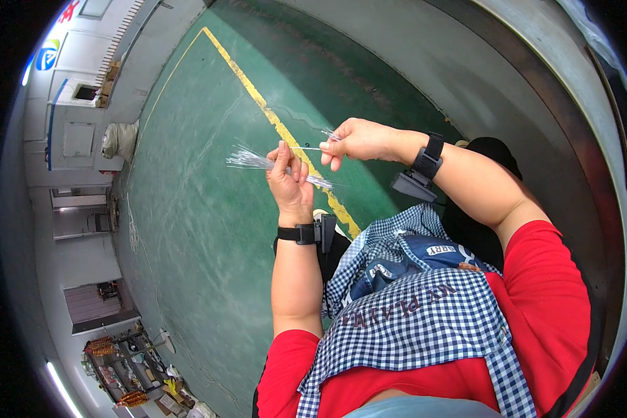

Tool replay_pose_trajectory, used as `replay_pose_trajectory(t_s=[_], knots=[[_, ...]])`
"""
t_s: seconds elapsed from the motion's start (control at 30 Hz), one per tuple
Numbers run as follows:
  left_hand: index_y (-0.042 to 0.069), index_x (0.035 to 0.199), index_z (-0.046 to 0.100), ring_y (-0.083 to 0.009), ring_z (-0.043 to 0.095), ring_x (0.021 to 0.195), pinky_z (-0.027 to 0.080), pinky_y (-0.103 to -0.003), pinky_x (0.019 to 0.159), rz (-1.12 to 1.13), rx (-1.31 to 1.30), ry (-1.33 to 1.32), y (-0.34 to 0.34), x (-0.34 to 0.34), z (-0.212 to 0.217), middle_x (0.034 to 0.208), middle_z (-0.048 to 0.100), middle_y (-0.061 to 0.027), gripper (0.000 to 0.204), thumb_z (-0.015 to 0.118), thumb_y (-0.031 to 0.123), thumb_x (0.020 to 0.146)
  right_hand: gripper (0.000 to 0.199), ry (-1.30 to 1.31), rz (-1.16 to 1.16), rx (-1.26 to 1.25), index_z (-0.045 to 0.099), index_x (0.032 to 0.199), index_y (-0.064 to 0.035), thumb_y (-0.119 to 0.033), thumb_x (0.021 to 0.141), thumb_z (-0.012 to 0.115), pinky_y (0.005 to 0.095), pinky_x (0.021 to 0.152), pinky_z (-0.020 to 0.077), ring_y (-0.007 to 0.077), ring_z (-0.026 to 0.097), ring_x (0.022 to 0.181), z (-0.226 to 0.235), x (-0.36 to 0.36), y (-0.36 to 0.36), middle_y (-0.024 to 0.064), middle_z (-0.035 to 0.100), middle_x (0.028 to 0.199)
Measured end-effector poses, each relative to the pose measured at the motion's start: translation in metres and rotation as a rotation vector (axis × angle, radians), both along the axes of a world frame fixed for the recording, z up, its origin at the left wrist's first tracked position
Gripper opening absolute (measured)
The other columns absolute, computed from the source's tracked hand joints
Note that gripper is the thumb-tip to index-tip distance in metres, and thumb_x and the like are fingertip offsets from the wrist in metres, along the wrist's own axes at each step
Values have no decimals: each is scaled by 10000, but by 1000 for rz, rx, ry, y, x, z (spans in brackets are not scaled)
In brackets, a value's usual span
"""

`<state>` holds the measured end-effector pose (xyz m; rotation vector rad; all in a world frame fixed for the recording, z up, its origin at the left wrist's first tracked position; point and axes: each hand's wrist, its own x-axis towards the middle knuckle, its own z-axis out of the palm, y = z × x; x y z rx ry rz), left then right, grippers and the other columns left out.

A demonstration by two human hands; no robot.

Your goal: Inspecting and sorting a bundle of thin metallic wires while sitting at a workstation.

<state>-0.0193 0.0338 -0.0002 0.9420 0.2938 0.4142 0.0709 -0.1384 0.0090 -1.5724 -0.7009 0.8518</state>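
Strand bundle (251, 159), one: pale, thin, loosely fanned at the left end; held above the green floor (202, 209), with its other end emerging at the right of the palm.

Left hand (290, 182): fingers curled about the bundle; thumb raised against the forefinger at one end of a single strand (305, 148).

Right hand (359, 139): fingertips pinched on the strand's right end; a few short strands (331, 134) also gripped, their tips projecting to the far side.

Handling, as judged: the single strand is best kept straight and lightly taut between the two pinches; the bundle should be gripped just firmly enough that none is shed, and the fanned ends kept clear of the strand being worked.

Containers: a white sack (120, 141), far left, by the wall; contents cannot be told. A rack (124, 364), near left, stocked with orange-brown stacks (132, 398) and small goods too small to be identified. Cartons (168, 403), beside the rack; contents not discernible.
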Motion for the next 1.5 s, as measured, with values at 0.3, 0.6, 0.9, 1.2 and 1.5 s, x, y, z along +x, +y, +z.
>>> replay_pose_trajectory(t_s=[0.3,0.6,0.9,1.2,1.5], knots=[[104,790,544,-26,321,419,230,-186,372,-208,7,168,-5,1,-5,618,463,43,165,632,165,914,463,406,8,6,670,967,-74,-428,1014,375,211,545,429,81,531,648,-14,-2,4,5,670,859],[41,933,538,-36,322,462,267,-181,394,-257,5,219,-16,4,-2,740,476,19,293,462,316,1004,393,424,-73,90,658,932,-105,-444,984,465,230,474,207,64,275,549,-6,0,4,-69,364,656],[52,1005,506,-62,314,471,264,-210,398,-57,-51,45,0,3,-5,676,410,9,330,443,376,1002,335,322,-100,-61,682,901,-128,-423,953,533,241,479,252,56,322,567,-6,-1,3,-62,405,620],[83,987,497,-72,308,464,267,-217,395,-28,-136,-43,9,3,-12,648,408,9,294,433,368,1005,286,-119,226,-185,709,960,-55,-267,777,768,295,731,479,132,608,760,-23,-8,4,36,685,832],[90,964,497,-71,304,460,268,-220,390,-5,-157,-71,12,3,-11,648,406,8,296,422,373,1007,423,-221,185,-254,647,1068,-21,-211,725,808,312,727,493,163,643,787,-24,-13,5,74,696,824]])
